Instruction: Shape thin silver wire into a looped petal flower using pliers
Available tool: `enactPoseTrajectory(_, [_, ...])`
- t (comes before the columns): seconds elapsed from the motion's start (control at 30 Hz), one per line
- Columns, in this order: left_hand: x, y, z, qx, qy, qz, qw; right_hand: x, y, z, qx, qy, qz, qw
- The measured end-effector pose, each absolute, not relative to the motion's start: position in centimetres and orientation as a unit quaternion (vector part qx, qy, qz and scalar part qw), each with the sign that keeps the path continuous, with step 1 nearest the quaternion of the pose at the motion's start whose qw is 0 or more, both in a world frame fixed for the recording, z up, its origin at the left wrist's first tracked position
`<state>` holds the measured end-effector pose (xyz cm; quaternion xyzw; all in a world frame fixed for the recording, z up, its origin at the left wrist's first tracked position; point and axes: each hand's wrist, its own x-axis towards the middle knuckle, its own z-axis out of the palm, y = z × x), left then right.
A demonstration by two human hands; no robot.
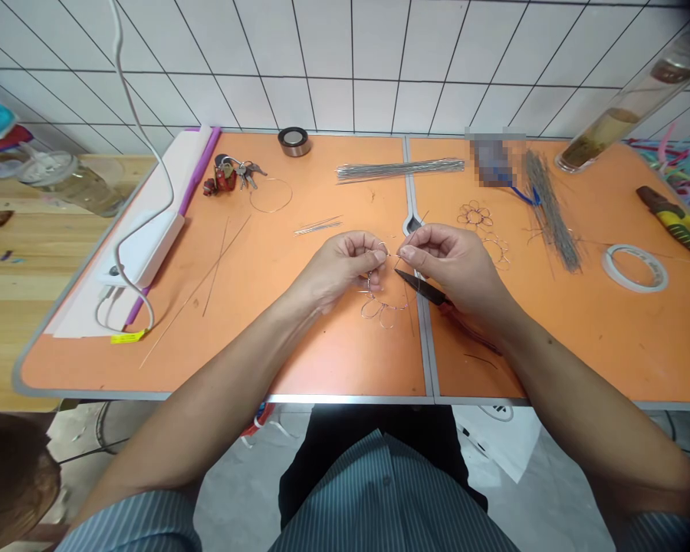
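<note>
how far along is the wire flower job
One wire flower looks done, with another looped piece beside it. In hand, the left hand and right hand pinch a looped wire. Left: two bundles of straight wire, unshaped.

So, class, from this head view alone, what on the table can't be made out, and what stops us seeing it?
All in the head view:
The left hand and right hand hide how the looped wire is held between the fingers.
The right hand covers part of the black-bladed tool, so its kind can't be told.
A blur patch hides the object beside the blue cord.
The right edge cuts off the yellow-green handled tool.
</note>
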<state>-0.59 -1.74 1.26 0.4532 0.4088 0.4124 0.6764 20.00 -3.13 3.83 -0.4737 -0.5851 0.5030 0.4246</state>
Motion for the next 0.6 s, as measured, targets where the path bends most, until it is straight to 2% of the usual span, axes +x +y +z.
enactPoseTrajectory(0.6, [0.1,-2.4,1.7,0.440,0.429,0.417,0.670,19.6,-2.8,2.7,-0.459,-0.665,0.339,0.482])
